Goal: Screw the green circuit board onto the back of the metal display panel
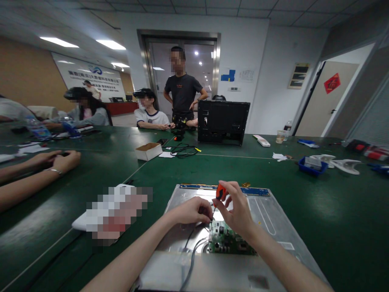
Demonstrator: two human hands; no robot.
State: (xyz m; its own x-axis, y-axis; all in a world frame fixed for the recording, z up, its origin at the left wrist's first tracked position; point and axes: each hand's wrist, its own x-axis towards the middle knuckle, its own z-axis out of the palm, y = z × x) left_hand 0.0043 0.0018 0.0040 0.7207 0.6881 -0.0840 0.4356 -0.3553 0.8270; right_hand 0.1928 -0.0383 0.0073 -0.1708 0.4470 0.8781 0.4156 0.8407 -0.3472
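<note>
My right hand (238, 213) grips a screwdriver (220, 192) with an orange and black handle, its thin shaft slanting down to the upper left corner of a green circuit board (223, 239). Close to the tip, my left hand (194, 211) is closed with thumb and fingers pinched together; whatever lies between them is hidden. The board sits on the metal back of a flat display panel (267, 231). Along the panel's far edge runs a narrow blue circuit strip (257, 192). A grey cable (192, 261) leads from the board's left side toward me.
A blurred white and red object (115, 215) lies left of the panel, near a co-worker's hands (65, 161). Farther off are a small open box (148, 151), black cables (184, 150), a black monitor housing (223, 121) and a blue tray (311, 166). Several people are across the table.
</note>
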